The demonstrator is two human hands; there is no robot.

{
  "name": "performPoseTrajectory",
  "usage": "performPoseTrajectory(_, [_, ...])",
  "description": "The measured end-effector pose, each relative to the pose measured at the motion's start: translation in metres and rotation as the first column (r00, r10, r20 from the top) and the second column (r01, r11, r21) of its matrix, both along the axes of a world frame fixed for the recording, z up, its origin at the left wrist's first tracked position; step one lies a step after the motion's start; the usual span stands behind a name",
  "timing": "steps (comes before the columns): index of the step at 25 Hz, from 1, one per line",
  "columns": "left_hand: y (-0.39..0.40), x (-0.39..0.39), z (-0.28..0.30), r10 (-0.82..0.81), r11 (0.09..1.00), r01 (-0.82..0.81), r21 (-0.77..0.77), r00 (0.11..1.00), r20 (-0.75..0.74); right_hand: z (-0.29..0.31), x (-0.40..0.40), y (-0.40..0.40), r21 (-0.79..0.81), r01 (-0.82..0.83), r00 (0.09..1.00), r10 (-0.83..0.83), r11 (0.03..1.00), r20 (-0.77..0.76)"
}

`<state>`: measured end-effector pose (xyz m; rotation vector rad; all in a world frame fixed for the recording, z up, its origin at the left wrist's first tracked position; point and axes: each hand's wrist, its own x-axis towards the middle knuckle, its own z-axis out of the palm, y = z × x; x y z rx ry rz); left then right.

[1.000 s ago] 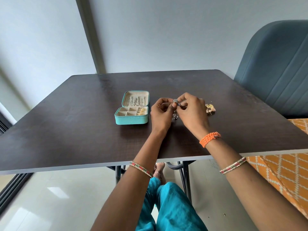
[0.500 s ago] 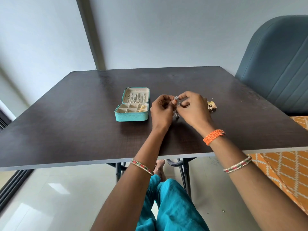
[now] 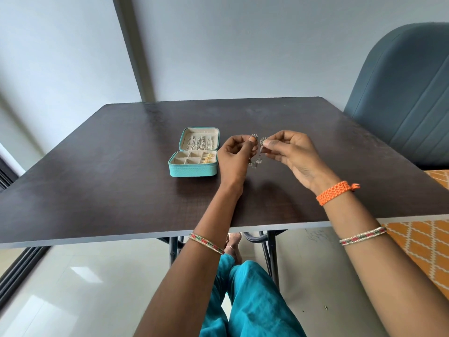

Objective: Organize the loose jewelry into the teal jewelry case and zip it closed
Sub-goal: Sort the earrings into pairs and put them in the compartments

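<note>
The teal jewelry case (image 3: 193,170) lies open on the dark table (image 3: 109,181), its lid tilted back with several silver pieces pinned inside and gold pieces in a right compartment. Just right of the case, my left hand (image 3: 234,156) pinches a silver flower-top earring (image 3: 254,136) above the table. My right hand (image 3: 291,154) pinches a second silver earring (image 3: 263,141) close beside it. Small dangling ends of the earrings (image 3: 257,162) hang between the hands. The gold jewelry seen earlier to the right is hidden behind my right hand.
A grey-blue padded chair (image 3: 403,98) stands at the table's right rear. Orange patterned fabric (image 3: 422,246) lies at the right below the table edge. My legs in teal trousers (image 3: 245,300) are under the near edge, beside the table's metal legs.
My hands, first pressed together around the silver earrings, have drawn slightly apart, each now holding one earring. The right hand now covers the gold piece on the table.
</note>
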<state>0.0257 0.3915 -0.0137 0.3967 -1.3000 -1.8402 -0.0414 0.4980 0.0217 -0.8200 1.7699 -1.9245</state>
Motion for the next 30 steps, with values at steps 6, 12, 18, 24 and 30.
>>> performPoseTrajectory(6, [0.001,0.003,0.000,0.027,0.996,-0.025,-0.083,0.999,0.023,-0.002,-0.009,0.000,-0.017,-0.018,0.999,0.017,1.000,-0.036])
performPoseTrajectory(12, [0.003,0.002,-0.005,0.142,0.939,-0.100,-0.329,0.984,0.109,-0.007,-0.012,0.001,0.046,0.034,0.977,-0.024,0.998,-0.211])
performPoseTrajectory(18, [-0.001,-0.002,-0.013,0.183,0.938,-0.105,-0.330,0.960,0.213,-0.015,-0.019,-0.007,0.109,0.047,0.983,-0.027,0.993,-0.180])
performPoseTrajectory(24, [-0.006,-0.019,-0.007,0.244,0.932,-0.098,-0.350,0.882,0.403,-0.030,-0.037,-0.022,0.185,0.124,0.979,-0.090,0.975,-0.183])
performPoseTrajectory(30, [-0.013,-0.034,-0.002,0.302,0.925,-0.082,-0.372,0.754,0.584,-0.036,-0.055,-0.037,0.284,0.248,0.931,-0.147,0.926,-0.333])
